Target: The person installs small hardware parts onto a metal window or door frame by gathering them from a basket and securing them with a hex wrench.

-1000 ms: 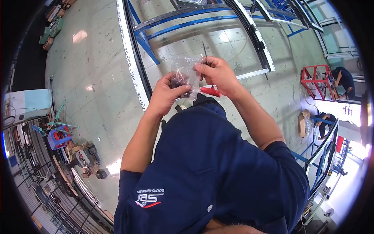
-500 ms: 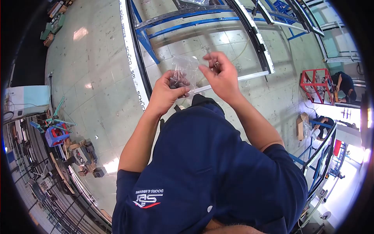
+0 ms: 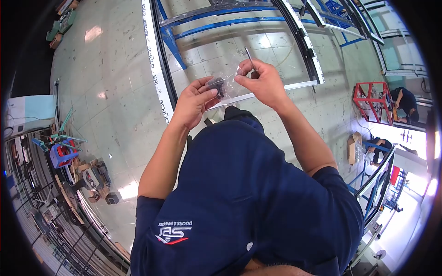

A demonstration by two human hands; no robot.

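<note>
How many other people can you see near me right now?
2: one person beside the red metal frame, another person near the open brown cardboard box. More may be hidden behind the equipment.

The plastic bag [image 3: 227, 88] looks glossy, the rod [image 3: 248, 54] metallic.

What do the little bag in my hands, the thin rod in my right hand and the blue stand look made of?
The bag: thin, glossy clear plastic, by its see-through crinkles and highlights. The rod: probably bare metal, being straight, slim and greyish, though it's small here. The blue stand: likely painted metal, from its even blue colour and straight bars.
</note>
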